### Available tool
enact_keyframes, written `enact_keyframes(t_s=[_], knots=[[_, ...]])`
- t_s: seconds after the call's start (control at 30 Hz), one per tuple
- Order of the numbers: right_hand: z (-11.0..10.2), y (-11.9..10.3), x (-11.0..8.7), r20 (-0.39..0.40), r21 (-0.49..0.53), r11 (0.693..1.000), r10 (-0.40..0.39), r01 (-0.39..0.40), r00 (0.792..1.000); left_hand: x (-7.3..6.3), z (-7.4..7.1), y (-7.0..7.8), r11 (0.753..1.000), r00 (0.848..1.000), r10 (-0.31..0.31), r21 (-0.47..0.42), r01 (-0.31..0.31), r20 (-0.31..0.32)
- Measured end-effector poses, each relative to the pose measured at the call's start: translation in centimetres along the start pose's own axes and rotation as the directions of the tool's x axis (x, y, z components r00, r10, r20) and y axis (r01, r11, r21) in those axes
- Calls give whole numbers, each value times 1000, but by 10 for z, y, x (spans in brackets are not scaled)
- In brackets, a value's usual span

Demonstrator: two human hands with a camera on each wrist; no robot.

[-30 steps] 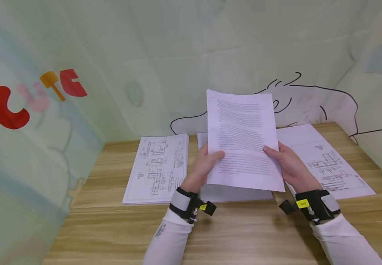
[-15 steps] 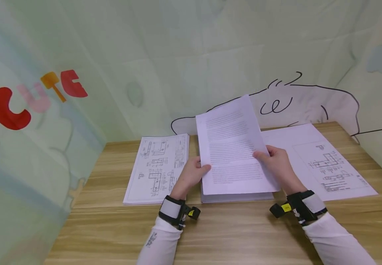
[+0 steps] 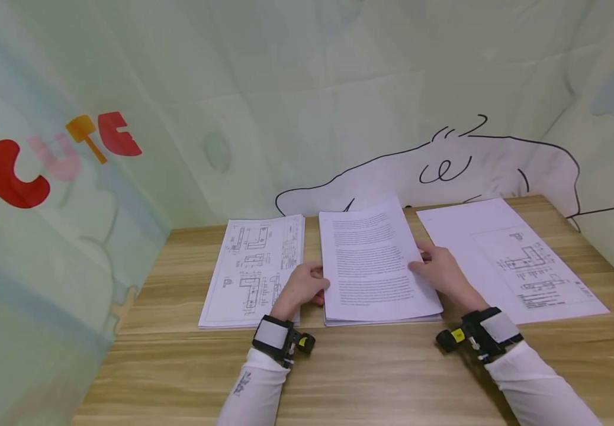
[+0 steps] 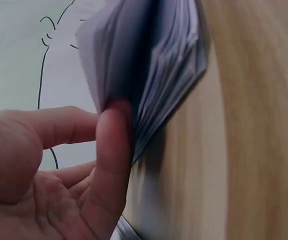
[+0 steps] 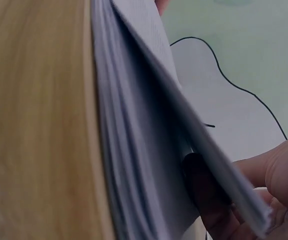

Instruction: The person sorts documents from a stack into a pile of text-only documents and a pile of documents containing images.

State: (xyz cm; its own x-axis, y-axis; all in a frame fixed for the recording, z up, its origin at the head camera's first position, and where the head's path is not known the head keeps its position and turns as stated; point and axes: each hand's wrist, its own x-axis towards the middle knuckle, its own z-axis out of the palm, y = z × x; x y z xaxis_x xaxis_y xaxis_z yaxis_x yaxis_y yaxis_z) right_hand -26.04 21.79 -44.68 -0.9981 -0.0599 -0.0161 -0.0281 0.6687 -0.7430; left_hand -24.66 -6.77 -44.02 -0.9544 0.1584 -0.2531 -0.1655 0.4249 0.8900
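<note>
A thin batch of printed text sheets (image 3: 373,260) lies slightly raised over the middle paper stack (image 4: 176,70). At its left edge my left hand (image 3: 300,290) pinches the batch, thumb on top and a finger beneath, as the left wrist view shows. My right hand (image 3: 441,271) pinches the right edge; in the right wrist view its finger reaches into the wedge-shaped gap between the lifted batch (image 5: 184,120) and the thicker stack below. The batch's right side stands higher, and its near edge nearly lines up with the stack's.
Left of the middle stack is a pile of technical drawings (image 3: 253,272). A drawing sheet (image 3: 514,260) lies at a slant on the right. The wooden table (image 3: 370,373) ends at a printed curtain (image 3: 221,106) behind and to the left.
Both hands have lowered the text sheets from a raised, upright pose onto the middle stack. The batch tilted midway and now lies almost flat.
</note>
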Motion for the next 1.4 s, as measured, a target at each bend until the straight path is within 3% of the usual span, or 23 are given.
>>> enact_keyframes(t_s=[0.37, 0.6, 0.8, 0.93, 1.07, 1.13, 1.27, 1.4], knots=[[-11, 3, -2, -1, -102, 994, -43, 42, 999, 1, -4, -2, 1000, 1000, 0, 15, 0, -20], [-36, -1, -5, 6, -194, 975, -112, 111, 994, -2, -5, 8, 1000, 997, 21, 23, -20, -75], [-67, 8, -9, -13, -278, 954, -118, 110, 993, -5, 7, 27, 994, 994, 107, -14, -108, -33], [-88, 31, -10, -19, -325, 944, -67, 57, 998, -4, 22, 39, 977, 978, 208, 30, -209, 28], [-108, 59, -14, -33, -356, 934, -7, -5, 999, -4, 42, 56, 948, 957, 274, 141, -286, 96], [-116, 71, -17, -48, -365, 930, 19, -36, 999, -4, 53, 66, 915, 941, 308, 228, -333, 140], [-126, 87, -24, -87, -384, 915, 100, -126, 991, -4, 72, 83, 824, 896, 374, 358, -439, 238], [-123, 98, -26, -107, -396, 893, 188, -215, 976, -3, 87, 93, 784, 866, 405, 376, -494, 292]])
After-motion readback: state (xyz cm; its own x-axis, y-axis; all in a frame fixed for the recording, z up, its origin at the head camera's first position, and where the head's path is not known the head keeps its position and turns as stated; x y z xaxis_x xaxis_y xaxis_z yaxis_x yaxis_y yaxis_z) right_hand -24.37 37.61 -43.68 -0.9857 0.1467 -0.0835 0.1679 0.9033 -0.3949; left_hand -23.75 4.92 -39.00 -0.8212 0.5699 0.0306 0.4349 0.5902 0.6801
